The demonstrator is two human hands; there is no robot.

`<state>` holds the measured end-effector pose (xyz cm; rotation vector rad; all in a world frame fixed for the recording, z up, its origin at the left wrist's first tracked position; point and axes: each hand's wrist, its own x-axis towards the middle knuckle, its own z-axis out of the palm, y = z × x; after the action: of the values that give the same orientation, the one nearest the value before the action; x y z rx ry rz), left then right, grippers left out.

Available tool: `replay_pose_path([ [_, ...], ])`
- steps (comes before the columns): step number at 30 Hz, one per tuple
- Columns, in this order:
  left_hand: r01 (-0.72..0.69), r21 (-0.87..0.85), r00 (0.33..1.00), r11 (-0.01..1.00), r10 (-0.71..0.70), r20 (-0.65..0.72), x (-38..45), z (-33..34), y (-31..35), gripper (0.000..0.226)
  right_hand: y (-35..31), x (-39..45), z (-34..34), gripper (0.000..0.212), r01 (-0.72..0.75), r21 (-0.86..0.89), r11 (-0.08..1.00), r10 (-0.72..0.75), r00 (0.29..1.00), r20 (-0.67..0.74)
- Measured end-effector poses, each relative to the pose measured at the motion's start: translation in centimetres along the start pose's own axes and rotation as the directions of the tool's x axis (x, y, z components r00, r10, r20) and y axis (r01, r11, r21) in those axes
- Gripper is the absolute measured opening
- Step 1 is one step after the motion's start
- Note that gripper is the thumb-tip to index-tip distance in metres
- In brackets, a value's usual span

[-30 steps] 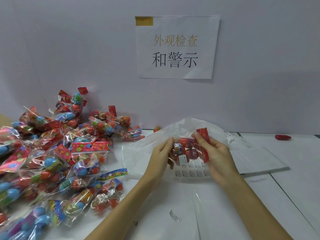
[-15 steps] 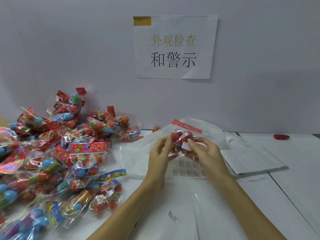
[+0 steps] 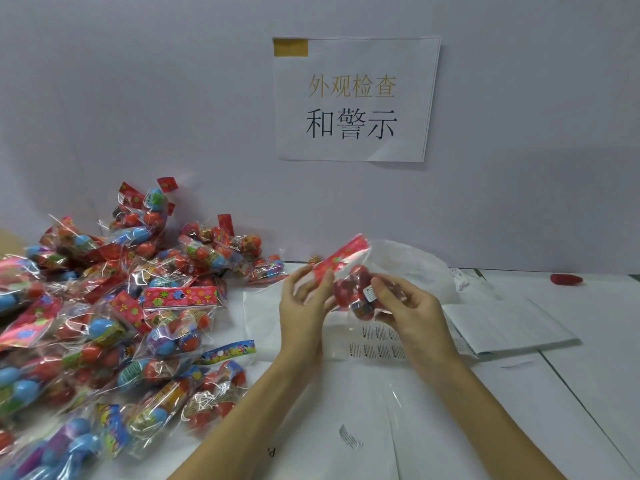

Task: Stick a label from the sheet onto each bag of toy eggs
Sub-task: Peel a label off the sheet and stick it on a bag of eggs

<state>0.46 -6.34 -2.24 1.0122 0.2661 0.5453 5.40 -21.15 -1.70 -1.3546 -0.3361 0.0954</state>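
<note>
Two hands hold one bag of toy eggs (image 3: 349, 289) up above the tabletop (image 3: 588, 358); the right hand (image 3: 407, 304) has its grip closed on the bag's lower end, with the thumb pressing a small white label (image 3: 370, 293) on the bag; the left hand (image 3: 304, 299) has its fingers bent around the bag's other side, near the red strip (image 3: 341, 258) at its top; the bag is see-through and has red eggs inside; the label sheet (image 3: 377, 344) lies flat on the tabletop just under the hands, with rows of small labels on it; a big pile of bags (image 3: 104, 323) sits on the left, full of red and blue eggs; a white plastic bag (image 3: 412, 261) lies behind the hands; some white papers (image 3: 502, 327) lie on the right; a small red thing (image 3: 566, 279) lies far right by the wall; a paper sign (image 3: 353, 98) hangs on the wall.
</note>
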Motion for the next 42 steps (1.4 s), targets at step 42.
replay_pose_path([
  [42,-0.079,0.996,0.987,-0.038,0.141,0.083,4.4,-3.0,1.4,0.052,-3.3,1.4,-4.7,0.036,-0.396,0.769,0.502,0.417,0.890,0.186],
])
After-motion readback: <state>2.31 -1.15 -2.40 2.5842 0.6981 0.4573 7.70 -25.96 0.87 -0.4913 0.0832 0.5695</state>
